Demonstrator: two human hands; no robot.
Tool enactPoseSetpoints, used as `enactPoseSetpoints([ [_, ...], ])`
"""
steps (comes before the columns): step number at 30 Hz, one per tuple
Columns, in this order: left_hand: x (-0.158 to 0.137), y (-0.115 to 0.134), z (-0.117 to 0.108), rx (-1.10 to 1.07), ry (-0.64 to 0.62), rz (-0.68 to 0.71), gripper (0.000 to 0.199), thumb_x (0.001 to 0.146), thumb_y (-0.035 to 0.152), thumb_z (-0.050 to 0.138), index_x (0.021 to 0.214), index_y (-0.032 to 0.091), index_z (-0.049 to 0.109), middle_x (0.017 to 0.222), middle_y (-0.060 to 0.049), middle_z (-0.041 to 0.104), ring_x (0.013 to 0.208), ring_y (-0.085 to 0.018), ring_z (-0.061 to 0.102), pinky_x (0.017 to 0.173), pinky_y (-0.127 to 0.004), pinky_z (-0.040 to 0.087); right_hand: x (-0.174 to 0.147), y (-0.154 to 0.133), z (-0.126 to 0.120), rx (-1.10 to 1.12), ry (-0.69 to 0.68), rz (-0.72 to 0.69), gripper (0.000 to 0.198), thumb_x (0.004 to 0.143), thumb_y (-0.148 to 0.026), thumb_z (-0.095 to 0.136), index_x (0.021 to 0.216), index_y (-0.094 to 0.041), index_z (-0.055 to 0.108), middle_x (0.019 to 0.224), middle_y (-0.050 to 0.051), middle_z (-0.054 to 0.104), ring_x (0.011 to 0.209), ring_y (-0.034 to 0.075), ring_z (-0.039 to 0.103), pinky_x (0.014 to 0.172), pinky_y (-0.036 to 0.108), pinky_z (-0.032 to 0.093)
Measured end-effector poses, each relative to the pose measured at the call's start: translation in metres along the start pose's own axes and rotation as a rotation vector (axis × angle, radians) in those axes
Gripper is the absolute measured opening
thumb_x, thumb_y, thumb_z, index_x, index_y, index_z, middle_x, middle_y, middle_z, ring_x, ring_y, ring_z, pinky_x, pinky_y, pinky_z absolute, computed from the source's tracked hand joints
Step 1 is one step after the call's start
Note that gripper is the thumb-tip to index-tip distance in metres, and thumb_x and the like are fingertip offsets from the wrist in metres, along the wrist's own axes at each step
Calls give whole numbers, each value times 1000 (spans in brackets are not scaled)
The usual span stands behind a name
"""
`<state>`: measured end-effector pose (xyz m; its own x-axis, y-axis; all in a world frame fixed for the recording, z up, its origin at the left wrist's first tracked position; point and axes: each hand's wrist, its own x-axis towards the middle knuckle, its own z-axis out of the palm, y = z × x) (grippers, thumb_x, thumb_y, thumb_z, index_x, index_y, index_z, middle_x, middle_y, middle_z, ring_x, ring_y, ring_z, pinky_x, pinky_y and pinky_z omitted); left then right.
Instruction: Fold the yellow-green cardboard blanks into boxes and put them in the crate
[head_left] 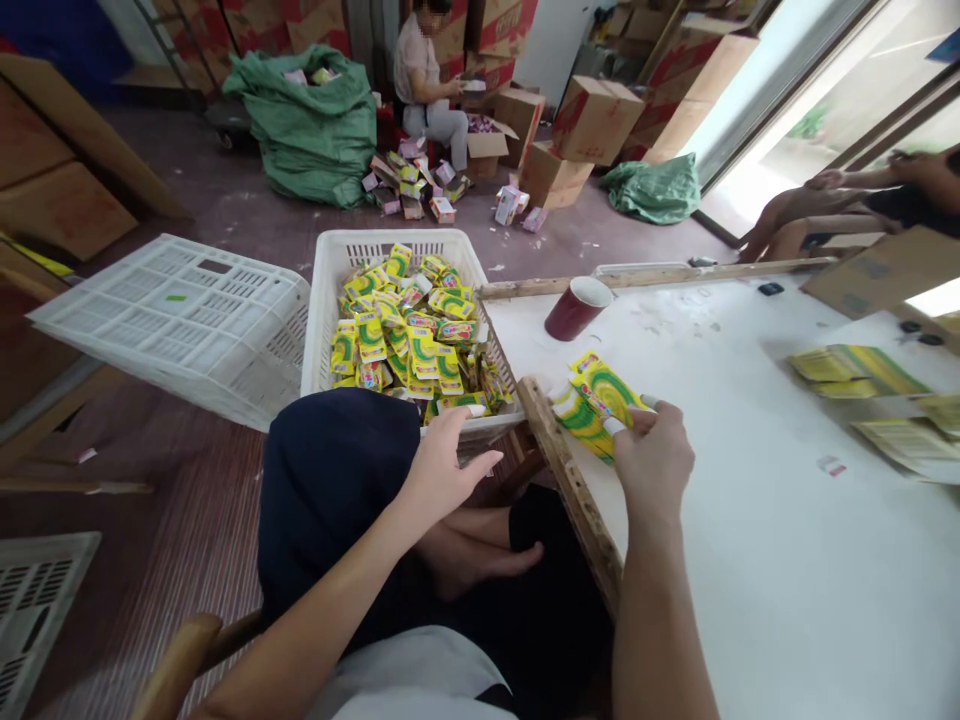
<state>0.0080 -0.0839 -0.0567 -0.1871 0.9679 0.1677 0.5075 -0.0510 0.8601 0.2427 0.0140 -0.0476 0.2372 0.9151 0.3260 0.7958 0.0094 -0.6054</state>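
- Currently, the fingers of my right hand (656, 455) are pinching some yellow-and-green printed cardboard packs (592, 390) that overlap one another; I can't tell exactly how many.
- These packs are at the near left side of the flat white bench (750, 560), just beside its rough brown wooden edging strip (562, 475).
- White covers sit on some of my fingertips. I'd keep the pinch light, since thin card would probably crease under a hard squeeze.
- My left hand (433, 475) is empty, thumb and fingers spread, above my lap near the close rim of the white slotted plastic basket (315, 330). Whether a fingertip touches that rim, I can't tell.
- For good control, I'd support the packs' free end with my left thumb and forefinger, so the overlapping pieces stay lined up.
- I'd keep their corners clear of the wooden strip, which looks rough enough to snag card.
- The dark red cylindrical mug (574, 312) stands on the bench just beyond the packs, so I'd keep sideways movements short to avoid knocking it.
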Motion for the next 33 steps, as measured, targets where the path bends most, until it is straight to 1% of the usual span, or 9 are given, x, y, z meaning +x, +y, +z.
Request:
enactPoseSetpoints([
  [6,-2,4,-4,-117,-48,-55,38,76,32,71,110,18,60,114,-12,65,110,-28,62,97,-47,49,2,-10,-10,69,65,79,36,62,-28,64,94,-21,49,86,6,63,70,22,58,76,44,50],
  [10,-5,8,1,-404,-157,-135,56,68,41,79,115,19,57,122,-14,65,115,-29,61,97,-47,49,-10,-28,-20,341,55,142,45,61,-28,71,98,-22,47,81,1,61,66,19,60,70,39,52],
  [14,0,24,13,-828,-141,-147,74,63,60,77,121,21,53,126,-14,63,118,-29,60,93,-42,52,-58,-62,-15,675,-225,47,38,63,-31,77,88,-23,50,75,-2,60,63,15,60,61,30,51],
  [16,6,37,16,-1016,-17,-194,68,70,73,61,113,20,57,110,-12,68,106,-28,65,85,-40,54,-88,-79,-6,836,-465,34,34,68,-28,76,92,-23,53,77,-2,61,64,14,60,61,28,52],
  [18,11,47,14,-1132,169,-259,65,78,78,44,103,20,58,90,-8,69,89,-25,68,73,-36,56,-112,-93,2,982,-567,40,34,72,-28,74,101,-24,55,82,-1,64,68,14,61,64,28,53],
  [21,15,48,7,-1108,383,-251,55,80,76,45,88,22,54,72,-1,59,70,-17,63,63,-29,53,-129,-102,11,1005,-608,22,40,74,-26,74,110,-25,57,90,1,66,74,15,61,68,28,53],
  [23,14,40,4,-1011,410,-210,50,79,72,52,82,22,51,69,2,55,66,-14,60,63,-26,51,-128,-100,14,943,-629,3,36,74,-24,73,108,-24,60,90,1,68,75,16,61,70,29,53],
  [27,6,26,4,-886,316,-152,47,74,64,65,94,22,58,83,-1,65,76,-15,63,72,-28,53,-112,-86,10,899,-556,1,23,78,-25,69,100,-24,65,86,0,71,78,18,66,72,31,55],
  [33,1,31,-2,-833,140,-250,36,75,48,71,92,17,69,83,-5,74,84,-24,70,82,-39,56,-88,-60,-11,642,-379,-83,12,82,-30,63,86,-23,71,75,0,73,62,18,64,58,30,53],
])
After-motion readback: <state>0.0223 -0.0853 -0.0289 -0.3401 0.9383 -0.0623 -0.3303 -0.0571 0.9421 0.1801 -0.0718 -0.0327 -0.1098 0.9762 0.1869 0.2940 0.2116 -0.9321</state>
